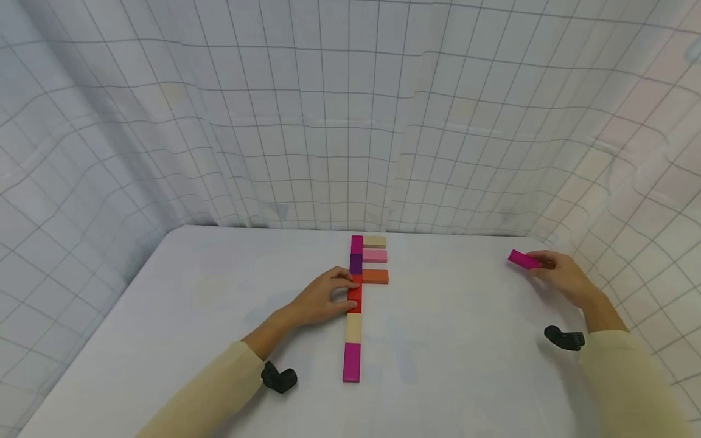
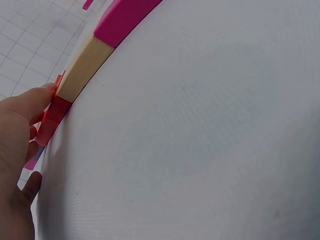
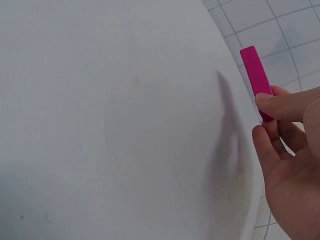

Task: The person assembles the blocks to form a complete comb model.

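Note:
A column of flat blocks lies end to end on the white table. My left hand bends its thumb and fingers onto a red block in that column, holding it. Just nearer lie a beige block and a magenta block. Beyond the red come a purple block and another magenta block. Far to the right, above the table, my right hand pinches a magenta block by one end between thumb and fingers. Whether the red part is one block or two, I cannot tell.
Orange, pink and beige blocks branch off the column's right side near the far edge. A white curtain with a dark grid hangs behind the table and along both sides.

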The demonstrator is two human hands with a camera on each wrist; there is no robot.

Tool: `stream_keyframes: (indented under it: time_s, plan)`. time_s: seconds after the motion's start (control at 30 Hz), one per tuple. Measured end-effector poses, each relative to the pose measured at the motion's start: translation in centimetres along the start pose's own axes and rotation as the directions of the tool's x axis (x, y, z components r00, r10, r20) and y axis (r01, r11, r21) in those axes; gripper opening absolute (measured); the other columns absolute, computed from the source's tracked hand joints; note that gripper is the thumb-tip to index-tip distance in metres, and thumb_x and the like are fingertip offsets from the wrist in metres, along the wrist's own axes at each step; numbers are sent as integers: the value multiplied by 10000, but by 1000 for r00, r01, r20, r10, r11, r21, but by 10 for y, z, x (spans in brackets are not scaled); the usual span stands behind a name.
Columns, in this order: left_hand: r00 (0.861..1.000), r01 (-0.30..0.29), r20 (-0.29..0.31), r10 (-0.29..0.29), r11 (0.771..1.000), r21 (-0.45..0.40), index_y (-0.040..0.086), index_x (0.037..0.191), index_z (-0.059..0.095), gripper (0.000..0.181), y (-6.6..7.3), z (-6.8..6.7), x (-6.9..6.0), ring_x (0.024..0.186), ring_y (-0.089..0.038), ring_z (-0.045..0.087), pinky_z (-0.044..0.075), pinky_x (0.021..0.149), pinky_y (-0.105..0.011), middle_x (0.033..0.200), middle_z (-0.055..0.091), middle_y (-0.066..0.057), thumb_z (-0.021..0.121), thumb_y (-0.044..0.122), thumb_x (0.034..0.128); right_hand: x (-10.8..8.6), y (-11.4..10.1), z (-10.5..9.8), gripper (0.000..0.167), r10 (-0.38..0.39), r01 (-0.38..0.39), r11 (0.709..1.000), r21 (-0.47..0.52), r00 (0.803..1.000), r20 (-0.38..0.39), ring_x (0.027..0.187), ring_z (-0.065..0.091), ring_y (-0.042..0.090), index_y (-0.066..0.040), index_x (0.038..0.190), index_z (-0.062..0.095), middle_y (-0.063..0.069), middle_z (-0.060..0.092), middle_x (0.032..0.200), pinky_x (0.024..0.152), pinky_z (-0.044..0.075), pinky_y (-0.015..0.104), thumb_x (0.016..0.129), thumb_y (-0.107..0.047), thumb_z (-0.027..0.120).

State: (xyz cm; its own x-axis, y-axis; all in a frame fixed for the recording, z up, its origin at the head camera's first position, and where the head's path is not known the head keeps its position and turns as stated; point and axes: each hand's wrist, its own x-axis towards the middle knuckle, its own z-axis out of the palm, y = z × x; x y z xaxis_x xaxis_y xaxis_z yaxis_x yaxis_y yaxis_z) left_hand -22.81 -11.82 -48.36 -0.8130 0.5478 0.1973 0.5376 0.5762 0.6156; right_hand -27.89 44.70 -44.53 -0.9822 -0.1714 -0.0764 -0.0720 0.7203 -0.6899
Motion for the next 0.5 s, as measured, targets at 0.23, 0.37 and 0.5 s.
stream_keyframes:
  time_s: [0.23, 0.37, 0.5]
  plan:
    - [1000, -1, 2, 1, 1000, 1, 38, 1288, 720, 391, 0, 1, 1, 1270, -252, 510, 440, 1105, -449, 1338, 563, -79, 771, 222, 947, 1, -19, -5, 477, -36, 35, 999, 22, 999, 38, 1263, 448, 477, 74, 1463, 464, 332, 480, 1415, 847, 441, 184, 1056, -131, 605]
    - [1000, -2, 0, 2, 1000, 11, 38, 1291, 719, 393, 0, 1, 1, 1277, -258, 506, 433, 1110, -452, 1341, 563, -85, 769, 225, 949, 2, -31, -2, 457, -50, 48, 998, 44, 998, 50, 1274, 444, 468, 56, 1454, 487, 306, 487, 1412, 832, 442, 131, 1040, -90, 614]
    - [1000, 0, 4, 0, 1000, 15, 38, 1293, 718, 394, 0, 1, 0, 1285, -264, 499, 424, 1117, -457, 1346, 560, -87, 765, 231, 952, 3, -41, 5, 433, -81, 78, 996, 52, 995, 61, 1248, 467, 431, 42, 1437, 517, 277, 507, 1392, 837, 462, 141, 1033, -71, 621]
